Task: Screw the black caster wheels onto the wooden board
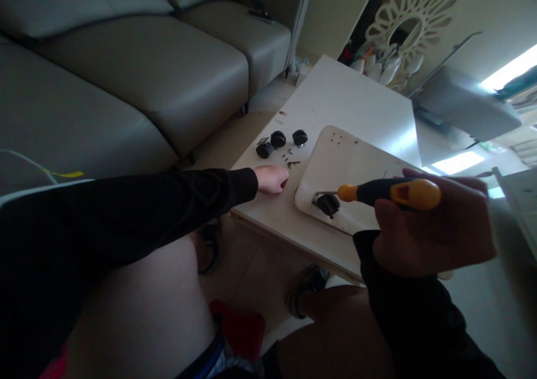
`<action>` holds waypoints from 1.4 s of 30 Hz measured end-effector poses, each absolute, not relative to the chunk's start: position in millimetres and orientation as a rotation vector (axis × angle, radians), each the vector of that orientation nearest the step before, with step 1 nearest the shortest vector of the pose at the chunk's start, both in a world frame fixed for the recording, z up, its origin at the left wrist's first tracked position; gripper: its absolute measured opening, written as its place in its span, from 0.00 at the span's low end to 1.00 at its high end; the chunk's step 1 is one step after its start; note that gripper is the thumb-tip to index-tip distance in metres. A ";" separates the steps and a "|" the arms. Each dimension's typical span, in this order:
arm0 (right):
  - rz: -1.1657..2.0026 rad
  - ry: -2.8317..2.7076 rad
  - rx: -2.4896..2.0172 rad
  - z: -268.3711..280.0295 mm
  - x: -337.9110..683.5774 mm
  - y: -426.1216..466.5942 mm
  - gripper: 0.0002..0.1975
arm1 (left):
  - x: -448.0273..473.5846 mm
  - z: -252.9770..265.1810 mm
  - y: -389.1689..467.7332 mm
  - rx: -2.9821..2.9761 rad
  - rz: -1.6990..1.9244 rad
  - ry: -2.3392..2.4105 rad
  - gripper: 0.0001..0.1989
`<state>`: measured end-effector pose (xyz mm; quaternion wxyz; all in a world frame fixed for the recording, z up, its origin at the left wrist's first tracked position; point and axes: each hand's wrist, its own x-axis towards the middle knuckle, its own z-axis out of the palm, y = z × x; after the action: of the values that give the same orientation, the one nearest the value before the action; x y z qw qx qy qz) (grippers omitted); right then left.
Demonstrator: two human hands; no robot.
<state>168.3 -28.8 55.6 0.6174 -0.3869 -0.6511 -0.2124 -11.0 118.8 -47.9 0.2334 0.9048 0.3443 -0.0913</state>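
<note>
A grey sofa (193,71) runs along my left, the biggest thing around me. In front of me stands a white table (361,96), and flat on it lies a pale board (356,163) with rounded corners. My right hand (436,228) is raised over the near side of the board, fingers wrapped snugly around a screwdriver. My left hand (272,180) is down at the table's edge, left of the board, its fingers curled narrow; I cannot tell whether I have anything pinched in them. The screwdriver (373,191) has a yellow and black handle, and its shaft points left, the tip at the metal plate of a mounted caster (328,204) on the board's near left corner. Three loose casters (277,139) sit grouped on the table beyond my left hand, apart from the board. Smallest are the dark screws (293,164), scattered between those casters and my left fingers, and four holes (336,138) in the board's far corner.
</note>
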 end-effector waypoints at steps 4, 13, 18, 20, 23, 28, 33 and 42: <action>-0.498 -1.508 -0.924 56.3 167.7 -30.8 0.17 | -8.6 -45.3 118.1 2.477 -0.253 0.879 0.11; -0.440 -1.597 -0.993 53.9 166.7 -39.7 0.18 | -9.2 -42.8 121.7 2.400 -0.232 0.658 0.07; -0.445 -1.702 -0.956 52.7 168.2 -40.2 0.22 | -11.5 -43.9 123.8 2.326 -0.200 0.589 0.10; -0.445 -1.718 -0.932 52.7 168.1 -39.7 0.23 | -12.8 -44.2 125.2 2.317 -0.212 0.564 0.09; -0.443 -1.700 -0.914 53.6 166.6 -39.6 0.23 | -14.4 -43.5 126.0 2.307 -0.186 0.519 0.08; -0.411 -1.699 -0.938 55.3 163.1 -41.4 0.22 | -13.3 -40.7 124.3 2.274 -0.083 0.455 0.07; -0.395 -1.658 -0.912 53.3 163.6 -36.4 0.21 | -10.3 -39.3 122.3 2.227 0.008 0.405 0.06; -0.327 -1.432 -0.819 44.7 165.5 -22.5 0.15 | -12.0 -43.8 119.9 2.146 0.106 0.321 0.07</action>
<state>165.5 -22.5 44.7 0.6668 -0.3628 -0.6347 -0.1448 -12.0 119.9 -43.8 0.4656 0.8742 0.1308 0.0430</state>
